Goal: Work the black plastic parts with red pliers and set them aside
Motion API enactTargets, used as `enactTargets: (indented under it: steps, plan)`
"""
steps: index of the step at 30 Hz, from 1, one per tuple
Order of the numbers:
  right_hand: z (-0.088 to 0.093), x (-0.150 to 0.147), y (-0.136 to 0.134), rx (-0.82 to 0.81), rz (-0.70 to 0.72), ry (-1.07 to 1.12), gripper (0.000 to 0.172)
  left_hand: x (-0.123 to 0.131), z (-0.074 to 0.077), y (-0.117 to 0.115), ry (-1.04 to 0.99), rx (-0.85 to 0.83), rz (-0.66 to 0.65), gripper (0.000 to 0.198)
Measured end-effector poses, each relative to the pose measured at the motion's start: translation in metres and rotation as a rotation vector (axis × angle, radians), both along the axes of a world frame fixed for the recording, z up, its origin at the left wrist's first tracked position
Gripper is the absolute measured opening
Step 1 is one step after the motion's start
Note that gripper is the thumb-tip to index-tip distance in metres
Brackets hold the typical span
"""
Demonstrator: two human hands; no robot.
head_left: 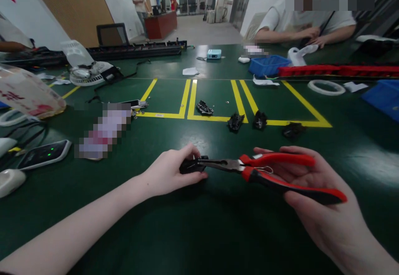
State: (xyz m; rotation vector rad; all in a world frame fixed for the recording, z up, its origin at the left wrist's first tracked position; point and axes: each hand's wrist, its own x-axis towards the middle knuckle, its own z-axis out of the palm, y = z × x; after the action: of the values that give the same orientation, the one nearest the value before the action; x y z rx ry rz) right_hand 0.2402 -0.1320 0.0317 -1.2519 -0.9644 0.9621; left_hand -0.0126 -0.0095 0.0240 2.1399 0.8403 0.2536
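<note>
My left hand [176, 167] grips a small black part [190, 166] between thumb and fingers, low over the green table [149, 233]. In my right hand [324, 183] lies a pair of needle-nose pliers [246, 167] with red and black handles, held between the thumb and fingers. The tips of the pliers reach the black part; whether they pinch it I cannot tell. Beyond my hands lie several black pieces: one [205, 107] inside a yellow-taped box, one [236, 122] on the tape, another [259, 120] beside it, and a darker one [294, 130] farther right.
At left are a blurred phone-like item [106, 131], a dark device with green lights [45, 154], a plastic bag [29, 92] and a white fan [90, 73]. A blue bin [268, 65] and red strip [339, 71] stand far right. Another person [308, 25] sits across.
</note>
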Motion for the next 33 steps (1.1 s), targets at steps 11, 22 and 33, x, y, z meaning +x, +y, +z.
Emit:
enactTargets:
  steps: [11, 22, 33]
  plan:
    - [0.002, -0.009, -0.006, -0.024, 0.027, 0.035, 0.066, -0.004, 0.0, -0.007, 0.042, 0.191, -0.17, 0.03]
    - [-0.002, -0.005, -0.011, -0.074, 0.015, 0.007, 0.059, -0.007, -0.003, -0.004, 0.01, 0.197, -0.221, 0.033]
    - [0.004, -0.011, -0.007, -0.105, -0.04, 0.019, 0.052, -0.008, 0.0, -0.005, 0.01, 0.149, -0.228, 0.034]
